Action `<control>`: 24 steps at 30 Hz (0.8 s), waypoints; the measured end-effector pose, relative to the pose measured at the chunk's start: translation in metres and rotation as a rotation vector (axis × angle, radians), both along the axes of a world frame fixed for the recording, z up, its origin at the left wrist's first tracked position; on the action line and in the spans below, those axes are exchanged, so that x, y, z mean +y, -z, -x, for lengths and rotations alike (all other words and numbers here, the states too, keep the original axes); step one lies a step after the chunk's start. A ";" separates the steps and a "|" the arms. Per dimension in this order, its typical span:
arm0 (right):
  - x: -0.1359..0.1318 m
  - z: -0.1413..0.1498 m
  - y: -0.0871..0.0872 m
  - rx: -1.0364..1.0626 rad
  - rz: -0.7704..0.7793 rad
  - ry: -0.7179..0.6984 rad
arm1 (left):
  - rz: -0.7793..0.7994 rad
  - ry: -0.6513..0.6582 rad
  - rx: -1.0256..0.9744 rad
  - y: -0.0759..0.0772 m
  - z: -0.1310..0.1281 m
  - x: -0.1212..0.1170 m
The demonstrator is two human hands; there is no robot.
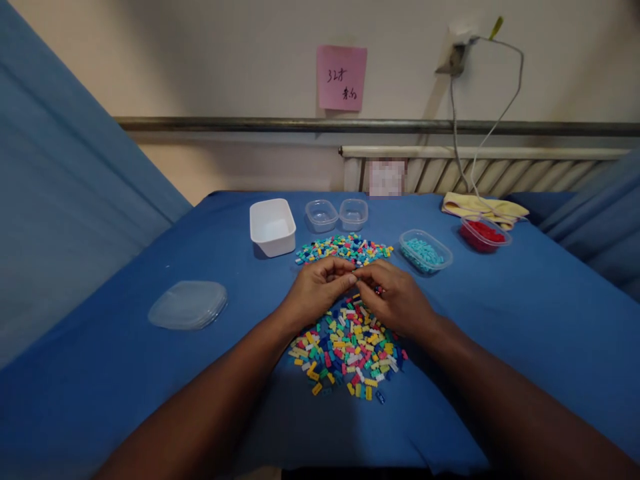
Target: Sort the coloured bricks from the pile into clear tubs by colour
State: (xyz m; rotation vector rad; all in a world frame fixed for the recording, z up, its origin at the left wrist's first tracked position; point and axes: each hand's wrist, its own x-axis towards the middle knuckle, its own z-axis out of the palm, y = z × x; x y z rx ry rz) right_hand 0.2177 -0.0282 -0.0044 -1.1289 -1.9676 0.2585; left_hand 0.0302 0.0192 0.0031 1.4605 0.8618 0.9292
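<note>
Over the middle of the table, my left hand and my right hand meet fingertip to fingertip. Both are closed in a pinch; whatever lies between the fingertips is too small and covered to make out. A bit of red and dark blue shows under the curled fingers of my right hand, perhaps small bricks. Below the hands spreads a pile of small mixed-colour toy building bricks, mostly yellow, pink, white, green and blue. Just beyond the fingers lies a second pile of bricks, partly hidden by my hands.
At the back stand a white tub and two clear containers, a left one and a right one. Rightward are a tub of turquoise bricks, a tub of red pieces and a yellow cloth. Stacked clear lids lie left.
</note>
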 end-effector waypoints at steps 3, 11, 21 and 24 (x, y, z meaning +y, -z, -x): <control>0.005 -0.009 -0.005 0.028 -0.057 0.057 | -0.007 -0.005 0.027 0.002 0.001 0.001; 0.028 -0.107 -0.008 -0.222 -0.116 0.591 | -0.330 -0.389 0.209 0.004 0.024 0.029; 0.024 -0.069 0.004 -0.505 0.178 0.280 | -0.429 -0.526 0.341 0.017 0.041 0.054; 0.027 -0.060 0.010 -0.626 0.274 0.298 | -0.444 -0.513 0.368 0.019 0.040 0.055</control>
